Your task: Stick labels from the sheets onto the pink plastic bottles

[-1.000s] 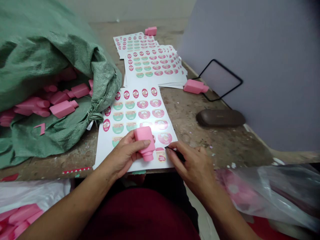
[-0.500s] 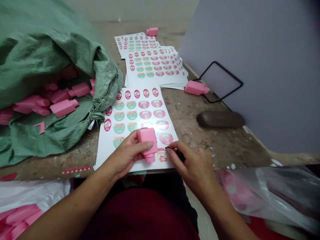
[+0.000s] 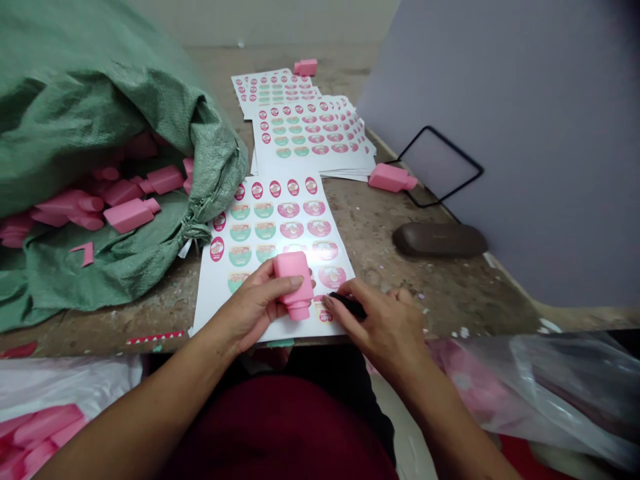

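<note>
My left hand (image 3: pixel 257 300) is wrapped round a small pink plastic bottle (image 3: pixel 295 283), its neck pointing towards me. Beneath it lies a white sheet of stickers (image 3: pixel 295 257) with rows of pink and green labels, near the table's front edge. My right hand (image 3: pixel 383 320) grips a slim black tool (image 3: pixel 350 305) whose kind I cannot make out. Thumb and forefinger of that hand are at a pink label (image 3: pixel 326 312) low on the sheet's right side; whether the label is lifted I cannot tell.
At left a green woven sack (image 3: pixel 220 153) lies open with several pink bottles (image 3: pixel 133 215) inside. More sticker sheets (image 3: pixel 320 157) are piled further back. A loose pink bottle (image 3: pixel 390 177), a black wire stand (image 3: pixel 455 150) and a brown case (image 3: pixel 440 239) are at right, by a grey panel (image 3: pixel 525 147).
My right thumb and forefinger have shifted slightly left over the label, and more of the black tool shows. My left thumb has slid a little on the bottle.
</note>
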### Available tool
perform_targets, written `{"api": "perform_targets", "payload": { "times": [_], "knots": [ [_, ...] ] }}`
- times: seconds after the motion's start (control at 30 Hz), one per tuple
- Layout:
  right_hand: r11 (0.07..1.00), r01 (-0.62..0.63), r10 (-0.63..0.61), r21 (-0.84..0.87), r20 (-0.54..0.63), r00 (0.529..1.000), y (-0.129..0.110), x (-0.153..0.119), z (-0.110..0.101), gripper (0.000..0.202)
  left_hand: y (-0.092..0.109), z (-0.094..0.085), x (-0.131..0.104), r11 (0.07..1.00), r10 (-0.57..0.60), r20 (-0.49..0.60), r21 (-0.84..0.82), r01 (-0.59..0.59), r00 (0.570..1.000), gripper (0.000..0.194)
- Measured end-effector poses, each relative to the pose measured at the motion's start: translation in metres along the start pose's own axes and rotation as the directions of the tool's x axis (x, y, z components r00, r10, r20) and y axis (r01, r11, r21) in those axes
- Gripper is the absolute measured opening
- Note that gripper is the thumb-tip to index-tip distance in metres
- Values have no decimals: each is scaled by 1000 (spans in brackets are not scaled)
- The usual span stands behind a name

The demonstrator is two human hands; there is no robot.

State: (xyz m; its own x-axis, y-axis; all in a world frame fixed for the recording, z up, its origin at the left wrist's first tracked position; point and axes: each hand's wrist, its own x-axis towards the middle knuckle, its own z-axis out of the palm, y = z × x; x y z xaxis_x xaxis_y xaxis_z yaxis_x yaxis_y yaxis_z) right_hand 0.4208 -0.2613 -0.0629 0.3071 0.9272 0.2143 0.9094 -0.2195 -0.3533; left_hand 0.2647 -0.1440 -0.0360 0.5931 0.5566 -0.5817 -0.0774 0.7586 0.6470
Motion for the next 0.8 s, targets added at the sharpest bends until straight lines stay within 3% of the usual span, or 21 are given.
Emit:
{"api": "perform_targets", "payload": {
  "times": [0.1, 0.2, 0.27, 0.3, 0.37, 0.5, 0.63, 0.8],
  "knots": [
    [948, -202, 183, 247, 96, 978, 1, 4, -1, 29, -1, 0, -1, 1000, 13, 12, -14, -12, 1000, 36],
    [660, -439, 335, 610, 284, 898, 3, 5, -7, 33, -1, 0, -3, 1000, 29, 24, -3, -29, 999, 37],
    [487, -502, 393, 715, 334, 857, 3, 4, -14, 34, -1, -1, -5, 999, 36, 25, 27, -37, 999, 39],
    [445, -509, 416, 737, 333, 846, 2, 4, -18, 34, -1, -1, -5, 998, 40, 25, 44, -41, 999, 41],
    [427, -491, 432, 760, 305, 849, -1, 6, -25, 34, -1, -1, -7, 997, 40, 29, 66, -42, 999, 47],
    [484, -432, 364, 761, 273, 890, -12, 13, -32, 32, -3, 2, -9, 999, 45, 65, 4, -45, 997, 50],
    [495, -425, 329, 758, 289, 899, -19, 19, -29, 33, -5, 5, -12, 997, 31, 98, -74, -24, 995, 53],
    [510, -393, 298, 765, 272, 915, -24, 24, -25, 32, -6, 8, -15, 998, 0, 118, -59, 7, 993, 52]
  ]
}}
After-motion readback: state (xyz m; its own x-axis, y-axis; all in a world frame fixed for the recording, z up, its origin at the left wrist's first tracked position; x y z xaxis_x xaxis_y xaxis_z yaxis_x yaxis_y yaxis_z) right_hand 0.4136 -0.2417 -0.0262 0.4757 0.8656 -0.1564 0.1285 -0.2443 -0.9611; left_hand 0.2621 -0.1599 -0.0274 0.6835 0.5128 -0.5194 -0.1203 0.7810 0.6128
